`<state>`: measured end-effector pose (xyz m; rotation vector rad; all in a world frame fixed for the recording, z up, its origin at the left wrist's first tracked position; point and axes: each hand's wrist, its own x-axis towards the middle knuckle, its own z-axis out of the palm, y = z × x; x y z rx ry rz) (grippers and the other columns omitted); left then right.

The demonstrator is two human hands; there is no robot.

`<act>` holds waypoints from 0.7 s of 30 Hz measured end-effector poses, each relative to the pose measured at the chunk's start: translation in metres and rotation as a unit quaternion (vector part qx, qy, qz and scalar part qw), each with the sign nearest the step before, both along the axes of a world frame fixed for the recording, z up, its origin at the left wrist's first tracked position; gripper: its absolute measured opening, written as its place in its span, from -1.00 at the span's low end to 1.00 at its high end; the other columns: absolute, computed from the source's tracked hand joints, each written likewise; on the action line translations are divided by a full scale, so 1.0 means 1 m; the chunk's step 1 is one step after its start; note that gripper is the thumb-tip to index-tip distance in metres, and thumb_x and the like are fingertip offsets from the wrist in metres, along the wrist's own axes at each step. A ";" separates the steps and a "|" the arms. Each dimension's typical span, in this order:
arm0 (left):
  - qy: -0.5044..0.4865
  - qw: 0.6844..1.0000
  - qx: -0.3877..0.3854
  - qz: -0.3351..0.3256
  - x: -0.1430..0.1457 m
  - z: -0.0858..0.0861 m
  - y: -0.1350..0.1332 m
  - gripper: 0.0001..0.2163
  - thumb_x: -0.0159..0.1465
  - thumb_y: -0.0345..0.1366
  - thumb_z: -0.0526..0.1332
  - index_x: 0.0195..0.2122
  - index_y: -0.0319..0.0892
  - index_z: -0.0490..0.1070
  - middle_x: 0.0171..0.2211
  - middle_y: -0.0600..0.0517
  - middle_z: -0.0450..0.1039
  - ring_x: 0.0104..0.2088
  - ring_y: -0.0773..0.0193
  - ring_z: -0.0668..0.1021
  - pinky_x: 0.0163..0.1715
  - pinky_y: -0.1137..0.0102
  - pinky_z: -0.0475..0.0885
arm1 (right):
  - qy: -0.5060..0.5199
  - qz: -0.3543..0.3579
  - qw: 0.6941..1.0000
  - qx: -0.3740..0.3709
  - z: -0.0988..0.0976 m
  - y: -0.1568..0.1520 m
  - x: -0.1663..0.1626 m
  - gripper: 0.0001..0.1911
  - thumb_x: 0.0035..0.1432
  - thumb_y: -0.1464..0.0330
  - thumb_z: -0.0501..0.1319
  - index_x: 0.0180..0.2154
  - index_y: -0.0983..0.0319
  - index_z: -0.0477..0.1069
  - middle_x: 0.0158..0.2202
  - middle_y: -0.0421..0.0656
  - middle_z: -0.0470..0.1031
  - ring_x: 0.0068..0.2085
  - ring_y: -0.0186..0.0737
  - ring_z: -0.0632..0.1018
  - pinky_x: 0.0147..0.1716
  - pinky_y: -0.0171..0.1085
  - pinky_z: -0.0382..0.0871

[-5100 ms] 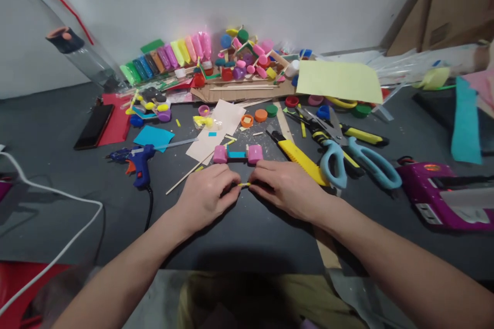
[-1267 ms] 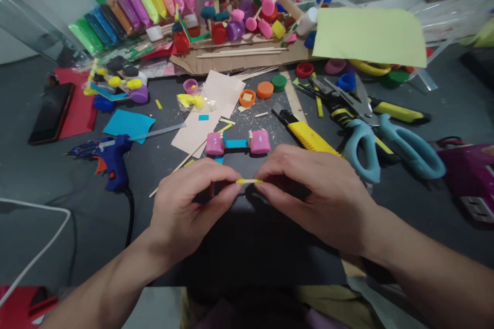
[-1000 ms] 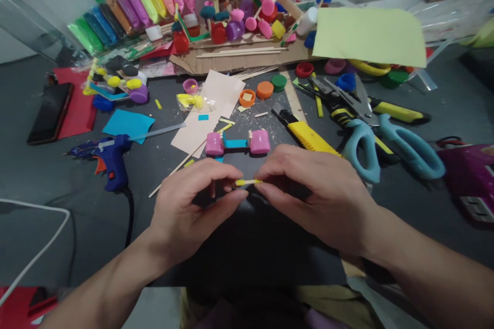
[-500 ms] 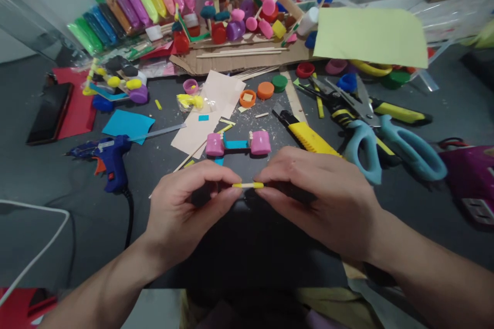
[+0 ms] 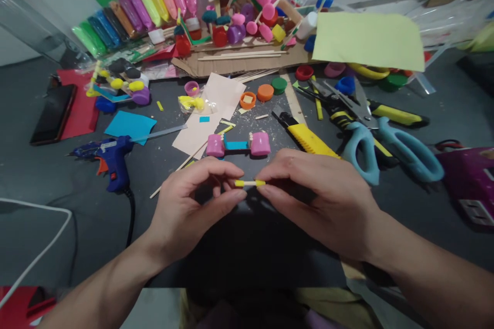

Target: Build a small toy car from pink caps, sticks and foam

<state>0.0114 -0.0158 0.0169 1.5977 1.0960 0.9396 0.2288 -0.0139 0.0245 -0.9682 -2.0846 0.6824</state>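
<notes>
A short wooden stick with yellow ends [image 5: 250, 183] lies level between my two hands. Thumb and forefinger of my right hand [image 5: 322, 200] pinch its right end. Around its left end, the thumb and forefinger of my left hand [image 5: 193, 205] stand apart, with a small gap above and below the stick. Just beyond the fingers rests a small craft piece [image 5: 236, 145]: a blue strip joins two pink blocks, with pale stick ends beside each block. A yellow utility knife [image 5: 311, 139] lies beyond my right hand.
Light-blue-handled scissors [image 5: 360, 151] and pliers [image 5: 339, 115] lie at the right. A blue glue gun [image 5: 113, 157] with its cord is at the left. Bottle caps [image 5: 265, 93], pink paper [image 5: 222, 95] and a cardboard strip [image 5: 239, 61] with colourful models sit farther back.
My left thumb and forefinger have parted and let go of the stick's left end. The right hand keeps its pinch, and the stick has shifted slightly right.
</notes>
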 end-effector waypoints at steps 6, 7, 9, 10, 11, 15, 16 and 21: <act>-0.030 0.998 -0.047 0.001 0.004 0.002 0.000 -0.85 0.20 -0.41 0.43 -0.23 -0.03 0.59 -0.39 0.18 0.57 -0.41 0.48 0.54 -0.36 0.63 0.45 | 0.017 0.003 1.000 -0.019 0.000 0.000 0.000 -0.92 0.32 0.46 0.22 -0.27 0.25 0.48 -0.41 -0.17 0.50 -0.40 -0.32 0.49 -0.39 -0.34 0.32; -0.042 0.997 -0.061 0.002 0.005 0.003 0.000 -0.84 0.19 -0.41 0.43 -0.23 -0.03 0.59 -0.39 0.18 0.57 -0.41 0.48 0.54 -0.36 0.63 0.45 | 0.026 0.002 0.999 -0.036 0.001 0.000 -0.001 -0.91 0.32 0.46 0.22 -0.27 0.24 0.48 -0.41 -0.18 0.50 -0.41 -0.32 0.49 -0.40 -0.34 0.33; -0.067 0.994 -0.090 0.007 0.007 0.004 0.000 -0.84 0.18 -0.42 0.43 -0.24 -0.03 0.60 -0.38 0.18 0.56 -0.41 0.48 0.54 -0.37 0.64 0.46 | 0.049 -0.010 0.994 -0.092 0.004 0.000 -0.004 -0.91 0.30 0.45 0.23 -0.29 0.23 0.49 -0.42 -0.20 0.50 -0.42 -0.33 0.48 -0.43 -0.36 0.33; -0.080 0.992 -0.101 0.009 0.009 0.004 0.000 -0.84 0.18 -0.43 0.43 -0.25 -0.03 0.60 -0.37 0.18 0.56 -0.40 0.48 0.54 -0.36 0.64 0.47 | 0.060 -0.022 0.990 -0.130 0.006 -0.001 -0.005 -0.91 0.29 0.44 0.24 -0.31 0.23 0.50 -0.43 -0.20 0.50 -0.43 -0.33 0.47 -0.45 -0.37 0.32; -0.092 0.990 -0.110 0.011 0.010 0.004 0.000 -0.83 0.17 -0.44 0.43 -0.26 -0.03 0.60 -0.37 0.17 0.55 -0.40 0.49 0.54 -0.35 0.64 0.48 | 0.071 -0.036 0.983 -0.167 0.007 -0.001 -0.007 -0.90 0.27 0.44 0.25 -0.33 0.22 0.50 -0.45 -0.21 0.49 -0.45 -0.34 0.45 -0.48 -0.38 0.30; -0.136 0.983 -0.124 0.020 0.011 0.005 0.001 -0.83 0.14 -0.46 0.45 -0.31 -0.04 0.60 -0.38 0.16 0.54 -0.40 0.47 0.54 -0.38 0.63 0.48 | 0.114 -0.066 0.948 -0.289 0.010 -0.002 -0.011 -0.87 0.21 0.36 0.27 -0.40 0.21 0.53 -0.50 -0.23 0.44 -0.50 -0.37 0.36 -0.58 -0.42 0.22; -0.142 0.982 -0.119 0.021 0.011 0.005 0.001 -0.83 0.13 -0.46 0.45 -0.30 -0.04 0.60 -0.37 0.16 0.54 -0.39 0.46 0.55 -0.37 0.62 0.49 | 0.122 -0.066 0.942 -0.305 0.010 -0.002 -0.011 -0.86 0.20 0.34 0.28 -0.40 0.21 0.54 -0.51 -0.23 0.43 -0.51 -0.37 0.34 -0.59 -0.42 0.21; -0.145 0.987 -0.059 0.036 0.006 0.003 0.000 -0.85 0.18 -0.46 0.43 -0.29 -0.06 0.60 -0.35 0.10 0.53 -0.35 0.39 0.55 -0.34 0.54 0.51 | 0.131 -0.071 0.932 -0.330 0.011 -0.001 -0.011 -0.86 0.16 0.33 0.28 -0.43 0.22 0.54 -0.53 -0.22 0.42 -0.51 -0.38 0.33 -0.61 -0.43 0.19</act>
